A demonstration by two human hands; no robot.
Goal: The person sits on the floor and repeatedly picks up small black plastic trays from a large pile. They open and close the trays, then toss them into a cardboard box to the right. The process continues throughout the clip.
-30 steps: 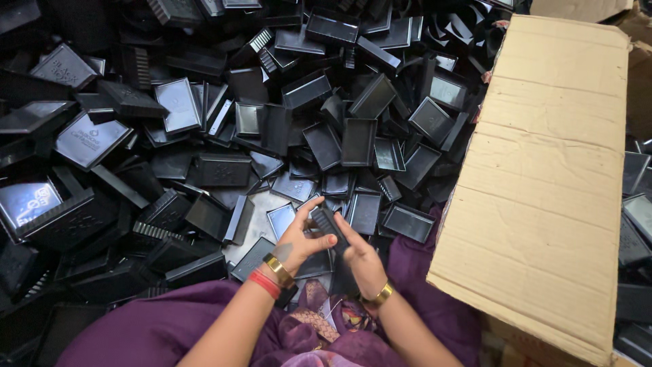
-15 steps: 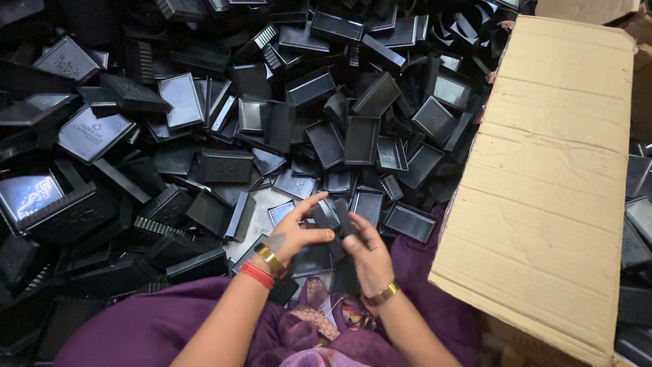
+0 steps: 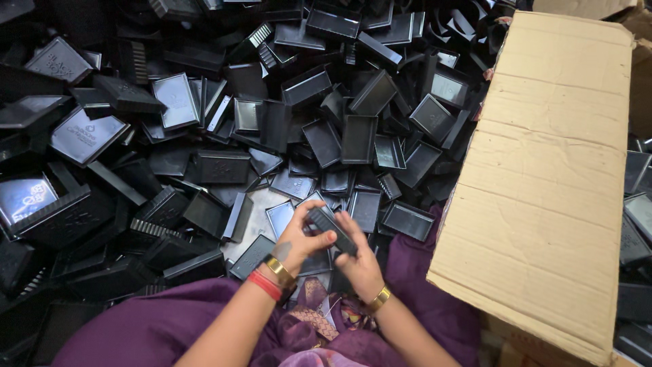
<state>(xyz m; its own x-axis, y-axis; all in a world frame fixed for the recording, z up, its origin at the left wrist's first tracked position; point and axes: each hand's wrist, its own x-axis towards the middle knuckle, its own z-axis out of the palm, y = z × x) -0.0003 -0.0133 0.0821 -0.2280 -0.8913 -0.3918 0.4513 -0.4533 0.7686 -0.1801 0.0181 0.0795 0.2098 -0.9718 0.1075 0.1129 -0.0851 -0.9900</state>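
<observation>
My left hand [image 3: 299, 239] and my right hand [image 3: 358, 264] both grip one small black plastic case [image 3: 329, 228], held just above my lap. The left fingers wrap its near-left end and the right fingers press its right end. I wear a gold bangle and a red bangle on the left wrist and a gold bangle on the right. Purple cloth [image 3: 176, 319] covers my lap below the hands.
A deep heap of black plastic cases and lids [image 3: 285, 122] fills the floor ahead and to the left. A large brown cardboard sheet [image 3: 550, 170] lies slanted at the right. More black cases [image 3: 635, 224] lie beyond its right edge.
The hands have drawn slightly nearer to me with the case. The right hand has moved onto its right end, so both hands now close on it.
</observation>
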